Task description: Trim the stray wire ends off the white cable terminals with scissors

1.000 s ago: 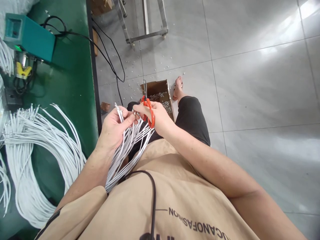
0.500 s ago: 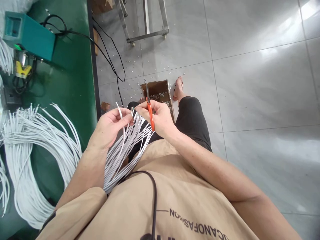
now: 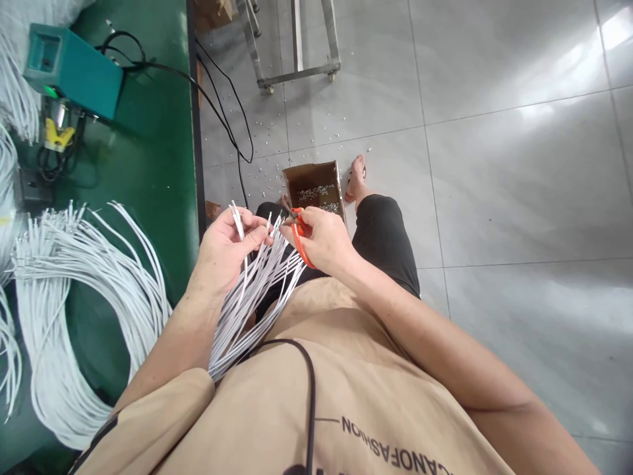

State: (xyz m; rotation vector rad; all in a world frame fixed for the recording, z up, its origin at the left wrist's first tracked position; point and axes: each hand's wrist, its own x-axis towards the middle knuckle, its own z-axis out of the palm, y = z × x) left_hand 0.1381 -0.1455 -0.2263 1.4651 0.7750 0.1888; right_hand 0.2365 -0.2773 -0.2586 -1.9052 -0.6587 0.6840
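Observation:
My left hand (image 3: 236,243) is closed on white cables, pinching one end between thumb and forefinger while other ends stick up between the fingers. Orange-handled scissors (image 3: 302,245) are in my right hand (image 3: 324,239), their dark blades pointing toward the cable ends. Small green and white tips show between the two hands. Below them a loose bundle of white cables (image 3: 247,300) hangs down across my lap. Whether the blades touch a cable I cannot make out.
An open cardboard box (image 3: 311,173) with small scraps stands on the floor between my feet. Coiled white cables (image 3: 54,343) and a teal device (image 3: 82,72) lie on the green table (image 3: 143,152). A wheeled metal frame (image 3: 301,74) stands ahead; black cords (image 3: 228,119) hang off the table edge.
The scissors have turned in my right hand, from lying along the fingers to being held by the handles with the blades toward the cables. My left hand still pinches the cables.

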